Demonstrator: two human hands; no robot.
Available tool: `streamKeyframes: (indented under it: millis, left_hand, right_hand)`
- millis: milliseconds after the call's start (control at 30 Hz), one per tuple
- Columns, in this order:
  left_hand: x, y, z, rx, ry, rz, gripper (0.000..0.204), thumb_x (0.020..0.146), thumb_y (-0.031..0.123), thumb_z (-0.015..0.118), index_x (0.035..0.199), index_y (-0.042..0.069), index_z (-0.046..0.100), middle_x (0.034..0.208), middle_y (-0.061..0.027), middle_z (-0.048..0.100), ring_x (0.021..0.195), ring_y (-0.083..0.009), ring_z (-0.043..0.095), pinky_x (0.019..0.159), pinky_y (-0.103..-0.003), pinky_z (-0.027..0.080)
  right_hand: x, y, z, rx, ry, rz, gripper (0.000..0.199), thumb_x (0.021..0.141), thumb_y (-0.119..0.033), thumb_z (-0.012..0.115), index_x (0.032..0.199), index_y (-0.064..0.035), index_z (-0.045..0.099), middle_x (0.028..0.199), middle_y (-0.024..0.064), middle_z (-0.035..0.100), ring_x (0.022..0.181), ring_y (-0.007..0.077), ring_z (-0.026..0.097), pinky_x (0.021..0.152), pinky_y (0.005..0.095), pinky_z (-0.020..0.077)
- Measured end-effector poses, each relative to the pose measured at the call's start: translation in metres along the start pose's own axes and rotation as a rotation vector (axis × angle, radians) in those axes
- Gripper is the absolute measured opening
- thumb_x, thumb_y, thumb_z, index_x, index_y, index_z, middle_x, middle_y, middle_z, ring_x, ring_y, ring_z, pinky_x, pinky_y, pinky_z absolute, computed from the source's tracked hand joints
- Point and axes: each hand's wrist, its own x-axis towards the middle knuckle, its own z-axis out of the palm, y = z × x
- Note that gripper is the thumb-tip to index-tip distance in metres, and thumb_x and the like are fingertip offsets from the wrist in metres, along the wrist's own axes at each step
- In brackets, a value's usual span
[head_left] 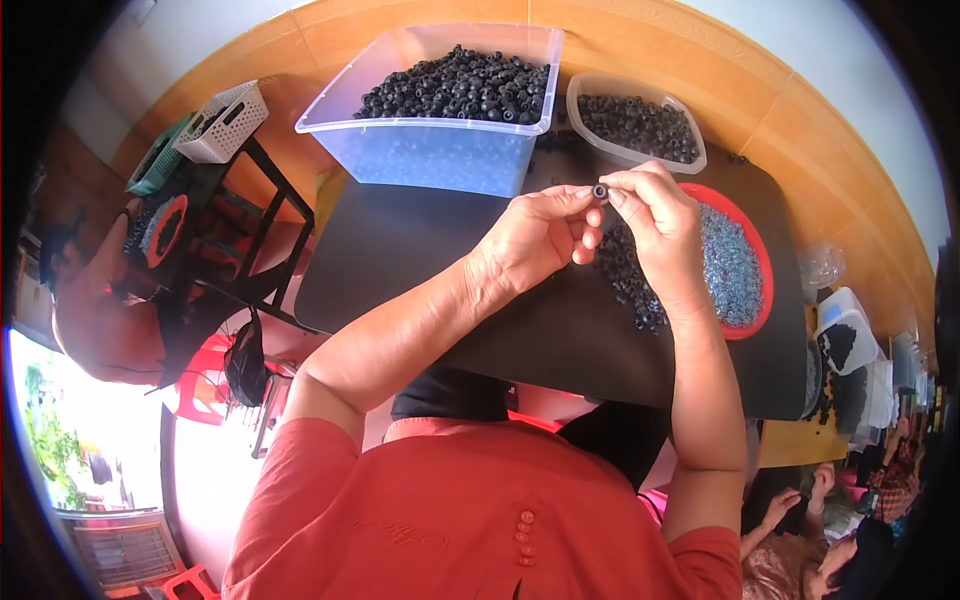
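Note:
Above the dark table, my left hand [540, 230] and my right hand [655, 210] meet at a small black ring-shaped part [600, 191]. Thumb and forefinger of each hand pinch it from either side, and its round hole faces up toward me. The other fingers of my left hand are loosely curled. Beneath my right forearm lies a loose pile of small black parts [630, 285]. Partly hidden behind that forearm, a red round tray [762, 270] holds many small bluish, shiny pieces [730, 265].
At the table's back stand a large clear plastic bin [430, 155] and a smaller clear tub [640, 158], both holding black parts. Other people work at the left [110, 310] and lower right [800, 560]. A white basket [222, 125] stands at the far left.

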Motion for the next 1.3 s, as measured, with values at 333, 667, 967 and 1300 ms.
streamKeyframes:
  millis: [333,667,967,1300]
  left_hand:
    - [0.000,-0.002,0.002,-0.075,0.177,-0.107,0.017,0.102,0.016,0.047,0.103,0.002,0.058,0.090,-0.0073,0.060,0.077,-0.0181,0.057,0.064,-0.031,0.045]
    - [-0.002,-0.002,-0.002,-0.092,0.189,-0.145,0.021,0.105,0.019,0.045,0.105,0.002,0.058,0.093,-0.0070,0.060,0.077,-0.0170,0.055,0.063,-0.028,0.044]
    - [-0.002,-0.002,0.000,-0.125,0.199,-0.158,0.025,0.105,0.022,0.045,0.099,0.002,0.059,0.087,-0.0067,0.059,0.075,-0.0188,0.057,0.063,-0.031,0.045]
    - [-0.002,-0.005,-0.007,-0.171,0.085,-0.133,0.021,0.102,0.025,0.054,0.104,0.006,0.061,0.089,-0.0044,0.061,0.077,-0.0170,0.056,0.063,-0.028,0.045]
  right_hand:
    - [-0.004,0.016,0.007,-0.151,-0.034,0.019,0.011,0.090,0.005,0.063,0.099,0.0018,0.066,0.086,0.0081,0.062,0.075,0.0168,0.062,0.066,0.0283,0.0488]
    - [-0.003,0.015,0.003,-0.360,-0.151,-0.092,0.015,0.086,0.002,0.065,0.101,-0.0018,0.066,0.084,0.0097,0.061,0.073,0.0268,0.062,0.064,0.0366,0.0485]
    - [-0.004,0.015,0.005,-0.273,-0.158,-0.037,0.015,0.087,0.002,0.065,0.102,-0.0003,0.066,0.084,0.0088,0.061,0.075,0.0214,0.063,0.066,0.0329,0.0497]
    - [-0.002,0.014,0.004,0.465,-0.109,0.495,0.015,0.092,0.000,0.064,0.106,0.0026,0.067,0.093,0.0030,0.067,0.085,0.0114,0.064,0.079,0.0268,0.0520]
